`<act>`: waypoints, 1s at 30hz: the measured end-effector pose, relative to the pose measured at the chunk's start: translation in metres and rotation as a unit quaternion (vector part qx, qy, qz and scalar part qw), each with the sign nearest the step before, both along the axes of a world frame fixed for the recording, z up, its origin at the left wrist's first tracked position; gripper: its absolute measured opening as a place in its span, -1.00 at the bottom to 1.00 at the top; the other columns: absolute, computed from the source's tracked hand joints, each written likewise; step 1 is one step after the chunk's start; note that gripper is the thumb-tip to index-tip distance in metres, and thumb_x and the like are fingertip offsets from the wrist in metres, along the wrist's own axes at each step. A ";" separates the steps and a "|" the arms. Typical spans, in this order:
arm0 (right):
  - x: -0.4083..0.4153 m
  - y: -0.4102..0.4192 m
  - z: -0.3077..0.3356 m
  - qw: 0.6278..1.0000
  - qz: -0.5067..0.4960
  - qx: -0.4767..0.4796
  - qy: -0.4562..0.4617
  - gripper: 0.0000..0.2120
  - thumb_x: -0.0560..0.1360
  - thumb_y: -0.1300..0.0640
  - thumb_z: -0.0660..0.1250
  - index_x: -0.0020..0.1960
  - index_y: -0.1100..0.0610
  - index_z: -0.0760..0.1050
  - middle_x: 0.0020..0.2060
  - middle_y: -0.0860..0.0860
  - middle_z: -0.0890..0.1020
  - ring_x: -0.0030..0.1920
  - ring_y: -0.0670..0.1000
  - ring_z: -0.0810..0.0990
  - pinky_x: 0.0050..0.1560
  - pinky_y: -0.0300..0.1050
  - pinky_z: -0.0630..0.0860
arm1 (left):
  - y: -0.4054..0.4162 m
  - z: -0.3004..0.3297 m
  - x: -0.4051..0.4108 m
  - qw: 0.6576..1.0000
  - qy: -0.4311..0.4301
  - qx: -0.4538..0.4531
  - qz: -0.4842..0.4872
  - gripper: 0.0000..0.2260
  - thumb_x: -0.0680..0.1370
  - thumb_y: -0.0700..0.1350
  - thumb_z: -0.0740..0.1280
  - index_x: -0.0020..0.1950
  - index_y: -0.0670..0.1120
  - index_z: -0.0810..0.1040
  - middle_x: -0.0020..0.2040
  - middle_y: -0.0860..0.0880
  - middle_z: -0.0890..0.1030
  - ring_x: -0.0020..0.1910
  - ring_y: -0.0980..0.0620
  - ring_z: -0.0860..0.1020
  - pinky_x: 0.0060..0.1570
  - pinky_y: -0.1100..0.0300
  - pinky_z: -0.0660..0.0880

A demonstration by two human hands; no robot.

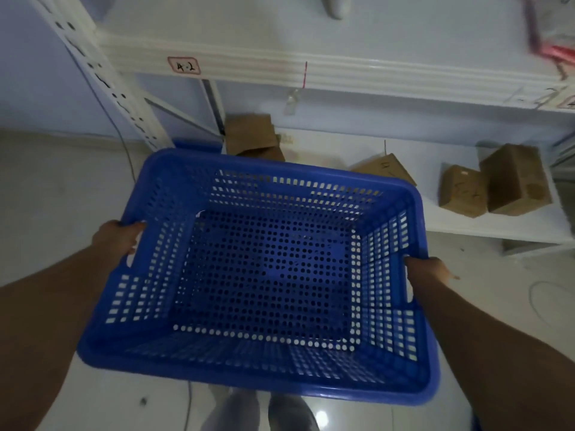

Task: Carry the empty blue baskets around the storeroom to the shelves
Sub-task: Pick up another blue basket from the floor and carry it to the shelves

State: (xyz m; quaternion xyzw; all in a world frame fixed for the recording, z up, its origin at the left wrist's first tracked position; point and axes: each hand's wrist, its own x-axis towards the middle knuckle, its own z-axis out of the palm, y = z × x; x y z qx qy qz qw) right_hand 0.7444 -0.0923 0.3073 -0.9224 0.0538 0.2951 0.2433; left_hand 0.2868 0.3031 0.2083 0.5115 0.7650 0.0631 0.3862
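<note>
An empty blue perforated plastic basket point(264, 269) hangs in front of me, held level above the floor. My left hand point(119, 239) grips its left handle slot and my right hand point(427, 272) grips the right one. A white metal shelf unit point(280, 73) stands just beyond the basket, with a label reading "A-2" on the edge of its upper shelf. The basket's far rim reaches over the front of the lower shelf point(451, 225).
Several brown cardboard boxes point(494, 188) lie on the lower shelf, one at the left point(252, 136) behind the basket. A slotted white upright point(102, 79) rises at the left. Pale tiled floor point(62, 188) surrounds me, with thin cables on it. My legs show below the basket.
</note>
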 end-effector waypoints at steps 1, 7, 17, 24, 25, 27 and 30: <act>0.002 0.007 -0.005 1.000 0.003 0.004 0.001 -0.52 0.50 0.03 0.30 0.28 0.35 0.46 -0.05 0.24 0.59 -0.15 0.19 0.54 -0.15 -0.03 0.46 | 0.005 -0.007 -0.004 1.000 0.001 -0.003 -0.007 -0.40 0.30 0.22 0.43 0.13 -0.20 0.49 0.03 -0.29 0.61 -0.03 -0.34 0.60 -0.02 -0.29 0.54; 0.003 0.044 -0.029 1.000 0.014 -0.006 -0.001 -0.50 0.52 0.02 0.28 0.32 0.36 0.43 0.04 0.29 0.59 -0.08 0.24 0.55 -0.10 0.02 0.47 | 0.044 -0.056 -0.022 0.999 0.028 -0.040 0.007 -0.32 0.24 0.28 0.45 0.16 -0.16 0.46 0.05 -0.26 0.60 -0.04 -0.31 0.59 -0.01 -0.29 0.52; -0.016 0.078 -0.051 0.994 0.037 -0.097 -0.041 -0.52 0.53 0.04 0.24 0.34 0.28 0.30 0.23 0.33 0.53 0.17 0.38 0.54 0.18 0.23 0.48 | -0.015 0.039 0.049 0.999 0.030 -0.027 -0.008 -0.48 0.58 -0.04 0.24 0.47 -0.20 0.18 0.26 -0.33 0.46 0.09 -0.31 0.51 -0.02 -0.10 0.43; -0.022 0.080 -0.032 0.993 0.040 -0.109 -0.007 -0.50 0.53 0.12 0.26 0.39 0.32 0.28 0.25 0.34 0.50 0.17 0.38 0.54 0.07 0.16 0.51 | -0.004 0.049 0.048 0.991 0.066 -0.083 -0.075 -0.54 0.61 -0.07 0.18 0.42 -0.25 0.15 -0.31 -0.13 0.36 -0.35 -0.08 0.37 -0.22 -0.01 0.39; -0.022 0.081 -0.030 0.993 0.036 -0.109 0.001 -0.50 0.53 0.13 0.26 0.40 0.33 0.28 0.24 0.34 0.51 0.15 0.36 0.55 0.01 0.11 0.48 | -0.002 0.050 0.048 0.991 0.065 -0.091 -0.073 -0.52 0.61 -0.07 0.20 0.43 -0.24 0.14 -0.31 -0.13 0.35 -0.34 -0.08 0.37 -0.15 -0.03 0.41; -0.019 0.083 -0.029 0.993 0.026 -0.111 0.018 -0.51 0.52 0.11 0.27 0.36 0.36 0.34 0.15 0.33 0.56 0.02 0.31 0.58 -0.07 0.07 0.48 | 0.003 0.051 0.049 0.990 0.065 -0.105 -0.065 -0.51 0.61 -0.08 0.20 0.45 -0.23 0.13 -0.29 -0.12 0.36 -0.33 -0.08 0.38 -0.06 -0.05 0.43; -0.014 0.086 -0.033 0.993 0.011 -0.114 0.020 -0.51 0.50 0.08 0.26 0.32 0.37 0.39 0.12 0.33 0.59 -0.12 0.24 0.55 -0.04 0.08 0.53 | 0.008 0.050 0.051 0.991 0.072 -0.101 -0.056 -0.50 0.61 -0.09 0.19 0.47 -0.21 0.11 -0.12 -0.23 0.47 -0.16 -0.19 0.48 0.07 -0.14 0.48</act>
